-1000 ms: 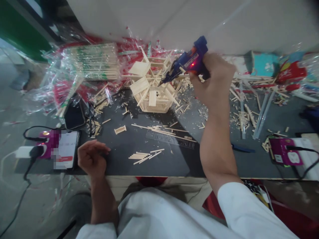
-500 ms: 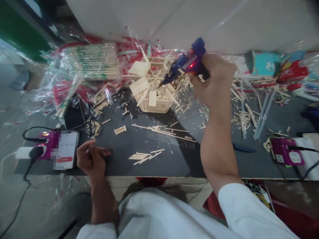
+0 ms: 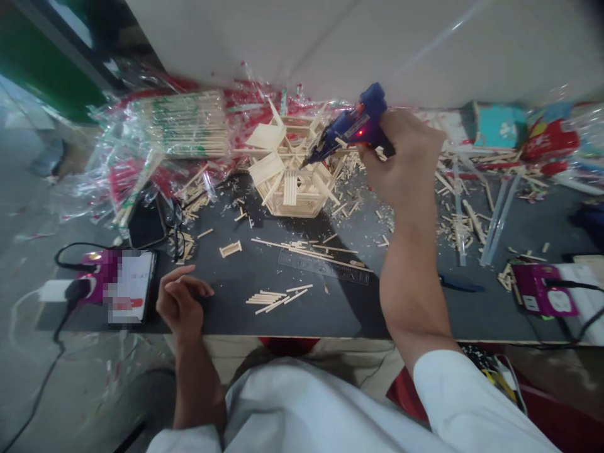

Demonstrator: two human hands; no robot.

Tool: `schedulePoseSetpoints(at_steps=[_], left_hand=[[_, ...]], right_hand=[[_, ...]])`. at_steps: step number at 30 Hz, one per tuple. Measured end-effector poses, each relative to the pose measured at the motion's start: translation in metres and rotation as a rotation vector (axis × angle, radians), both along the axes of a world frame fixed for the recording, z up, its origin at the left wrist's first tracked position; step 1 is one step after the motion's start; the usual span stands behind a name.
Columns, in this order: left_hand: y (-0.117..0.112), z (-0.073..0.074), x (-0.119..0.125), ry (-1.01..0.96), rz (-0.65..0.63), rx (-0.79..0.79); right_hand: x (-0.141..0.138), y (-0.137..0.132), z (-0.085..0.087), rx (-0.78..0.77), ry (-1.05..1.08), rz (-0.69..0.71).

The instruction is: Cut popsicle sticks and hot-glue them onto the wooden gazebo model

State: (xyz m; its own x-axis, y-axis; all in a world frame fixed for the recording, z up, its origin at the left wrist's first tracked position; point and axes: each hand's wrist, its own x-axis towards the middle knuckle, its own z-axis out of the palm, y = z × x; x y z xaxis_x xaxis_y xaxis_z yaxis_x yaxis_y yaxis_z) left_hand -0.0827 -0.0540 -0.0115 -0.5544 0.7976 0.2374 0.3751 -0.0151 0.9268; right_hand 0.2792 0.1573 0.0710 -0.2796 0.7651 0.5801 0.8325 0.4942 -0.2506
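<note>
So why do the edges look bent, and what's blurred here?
Head view: the wide lens bows the table edge and smears the corners; the phone screen is pixelated; the glue gun in the right hand is sharp; the plastic wrap glints.

1 head camera, close, facing down over table (image 3: 226, 277), probably wide-angle.

On the table (image 3: 236, 277): stick model (image 3: 290, 176) at back centre, wrapped stick bundle (image 3: 186, 123) behind it to the left, ruler (image 3: 325, 264) before it, loose sticks (image 3: 276, 297) nearer me. My right hand (image 3: 406, 167), right of the model, sets the glue gun (image 3: 352, 129) over its top. My left hand (image 3: 182, 305) rests at the front edge, left of the loose sticks, with the phone (image 3: 129, 286) just left of it.
</note>
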Motion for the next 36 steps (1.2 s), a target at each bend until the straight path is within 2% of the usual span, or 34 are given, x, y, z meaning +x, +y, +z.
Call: schedulePoseSetpoints(at_steps=[5, 8, 13, 16, 20, 25, 28, 30, 33, 34, 36], left_hand=[[-0.002, -0.006, -0.005, 0.052, -0.058, -0.047], [-0.002, -0.009, -0.009, 0.086, -0.111, -0.056], [-0.003, -0.011, -0.017, 0.240, -0.162, -0.203], [-0.003, -0.014, -0.020, 0.293, -0.164, -0.223], [-0.002, -0.014, -0.018, 0.378, -0.230, -0.189], [-0.007, -0.008, -0.007, 0.425, -0.288, -0.130], [-0.013, -0.007, -0.001, 0.470, -0.358, -0.090], [-0.016, -0.006, 0.002, 0.499, -0.425, -0.083], [-0.020, -0.006, 0.004, 0.523, -0.496, -0.082], [-0.021, -0.006, 0.005, 0.526, -0.500, -0.084], [-0.021, -0.006, 0.004, 0.520, -0.487, -0.086]], right_hand=[[-0.001, -0.003, 0.000, 0.000, 0.013, -0.070], [0.003, -0.011, 0.004, 0.012, 0.036, -0.172], [0.023, -0.031, 0.002, -0.080, 0.052, -0.288], [0.038, -0.042, -0.011, -0.147, 0.066, -0.367], [0.050, -0.055, -0.041, -0.228, 0.087, -0.419], [0.050, -0.072, -0.081, -0.359, 0.096, -0.355], [0.044, -0.085, -0.094, -0.359, 0.104, -0.344], [0.037, -0.096, -0.094, -0.297, 0.138, -0.344], [0.019, -0.124, -0.084, -0.193, 0.220, -0.298], [0.011, -0.136, -0.079, -0.209, 0.237, -0.238], [-0.008, -0.160, -0.072, -0.351, 0.245, -0.033]])
